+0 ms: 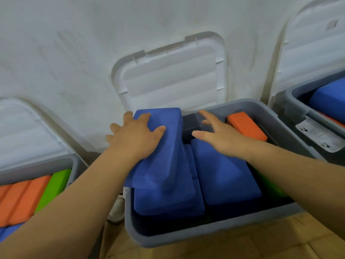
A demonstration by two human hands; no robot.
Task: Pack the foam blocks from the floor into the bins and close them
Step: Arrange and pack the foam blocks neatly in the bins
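Pressing on the top blue block (171, 139) with the left hand (134, 136): palm flat on its upper face, fingers splayed and fairly straight, outer ones past the block's left edge, thumb on top. Flat press, not a clamp. Holding nothing in the right hand (216, 136): fingers spread apart, blurred, hovering over the dark gap at the back of the middle bin (205, 233), just right of that block.

Top blue block at frame centre, tilted, far end up near the bin's back rim, near end down on a second blue block (168, 200) in the bin's front left. Right of centre, a third blue block (224, 176) flat in the bin, partly under the right forearm. Back right corner: an orange block (246, 126). Green sliver (265, 182) along the right wall, under the arm. Behind the bin, white lid (171, 77) open, upright against the white wall (74, 43).

Lower left of frame: left bin (37, 163), open, with orange blocks (18, 199) and a green block (54, 186). Upper right: right bin (296, 96), open, a blue block (330, 98) on top. Bottom of frame: brown cardboard (242, 247) in front of the middle bin.
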